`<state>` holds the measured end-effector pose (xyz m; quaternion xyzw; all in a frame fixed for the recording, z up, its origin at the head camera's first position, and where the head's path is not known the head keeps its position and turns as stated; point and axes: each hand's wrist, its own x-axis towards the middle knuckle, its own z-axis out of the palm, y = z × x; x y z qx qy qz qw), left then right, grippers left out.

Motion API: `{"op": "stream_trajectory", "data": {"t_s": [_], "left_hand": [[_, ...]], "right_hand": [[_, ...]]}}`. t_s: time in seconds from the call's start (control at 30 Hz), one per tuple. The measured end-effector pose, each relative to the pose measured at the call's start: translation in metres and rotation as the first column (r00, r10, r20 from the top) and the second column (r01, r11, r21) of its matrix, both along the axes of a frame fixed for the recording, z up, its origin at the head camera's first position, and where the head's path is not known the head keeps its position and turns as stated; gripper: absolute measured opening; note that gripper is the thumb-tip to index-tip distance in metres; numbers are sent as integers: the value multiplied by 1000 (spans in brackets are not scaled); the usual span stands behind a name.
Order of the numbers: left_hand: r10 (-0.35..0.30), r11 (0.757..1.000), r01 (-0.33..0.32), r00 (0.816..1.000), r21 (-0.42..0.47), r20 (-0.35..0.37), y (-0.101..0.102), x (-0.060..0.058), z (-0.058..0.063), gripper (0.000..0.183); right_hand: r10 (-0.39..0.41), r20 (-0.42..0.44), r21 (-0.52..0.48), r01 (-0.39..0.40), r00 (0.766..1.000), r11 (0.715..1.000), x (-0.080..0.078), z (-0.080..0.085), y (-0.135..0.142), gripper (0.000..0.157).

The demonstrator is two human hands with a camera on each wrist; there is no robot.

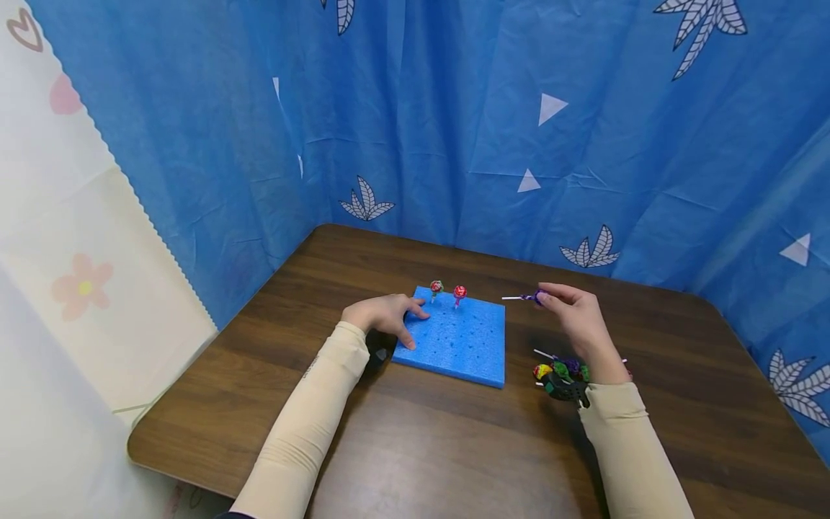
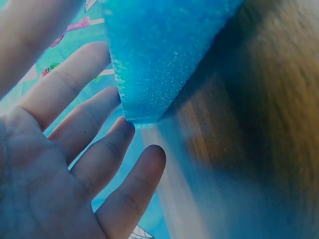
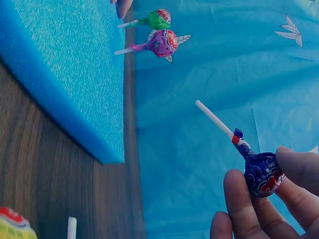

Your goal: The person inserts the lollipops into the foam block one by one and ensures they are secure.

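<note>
My right hand (image 1: 580,321) pinches a purple-wrapped lollipop (image 3: 261,174) by its candy end, between thumb and fingers. Its white stick (image 3: 214,117) points left, toward a blue foam block (image 1: 457,342) dotted with small holes. Spread fingers of my left hand (image 1: 387,317) rest on the block's left edge, as the left wrist view also shows. Two lollipops stand upright by their sticks near the back of the foam: a green-wrapped one (image 1: 436,287) and a pink-and-red one (image 1: 460,293).
Below my right hand lies a pile of lollipops, among them a yellow one (image 1: 542,371) and a green one (image 1: 561,371), partly hidden by the wrist camera (image 1: 564,388). All this is on a brown wooden table (image 1: 415,432). A blue curtain (image 1: 415,130) hangs behind it.
</note>
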<state>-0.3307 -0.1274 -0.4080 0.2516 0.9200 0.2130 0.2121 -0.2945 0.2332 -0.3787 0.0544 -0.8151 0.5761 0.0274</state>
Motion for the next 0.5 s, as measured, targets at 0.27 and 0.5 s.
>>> {"op": "stream_trajectory", "data": {"t_s": [0.27,0.5], "left_hand": [[6,1000,-6,1000,10,8,0,0,2,66],[12,1000,-12,1000,8,11,0,1,2,66]], "right_hand": [[-60,-26,-56,58,998,997,-3,1,-13,36],[-93,-38,-39,91,995,995,-5,-1,-23,37]]}}
